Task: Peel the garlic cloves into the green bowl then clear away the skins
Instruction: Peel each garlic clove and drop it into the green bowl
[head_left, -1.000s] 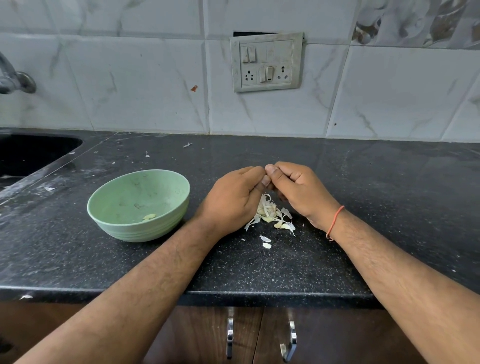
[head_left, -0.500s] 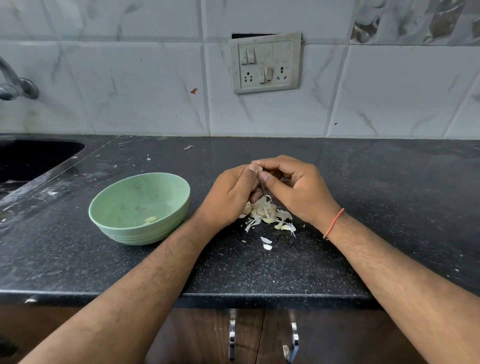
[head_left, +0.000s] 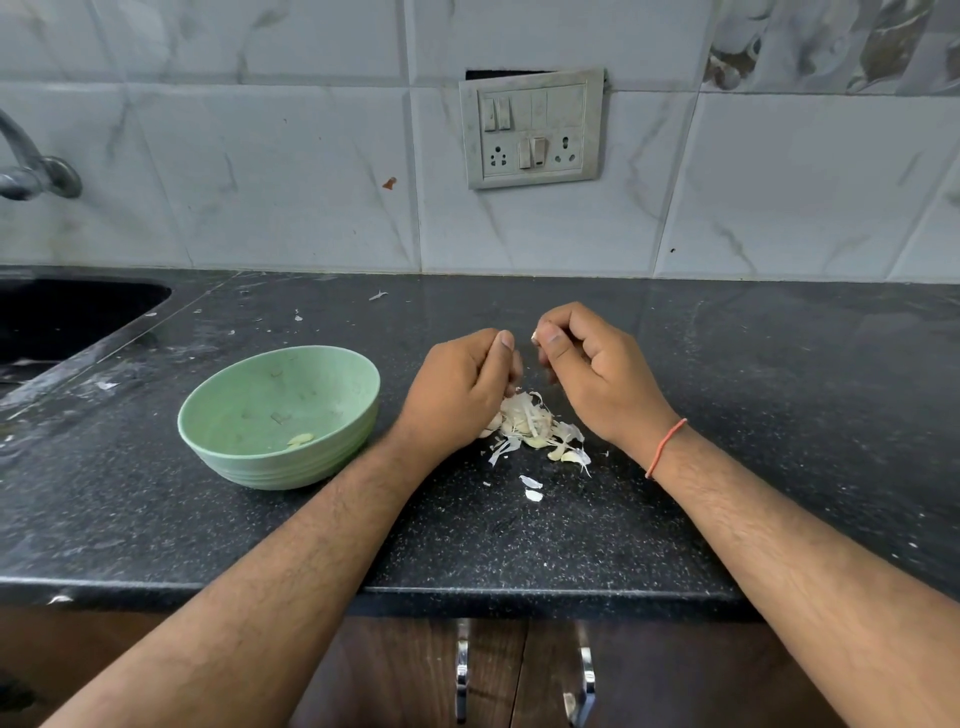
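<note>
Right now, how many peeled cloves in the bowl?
1: a single pale clove lying on the floor of the green bowl, toward its near side. The rest of the inside shows only small marks.

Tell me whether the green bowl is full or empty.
Nearly empty: the bowl stands upright with one peeled clove lying inside.
</note>
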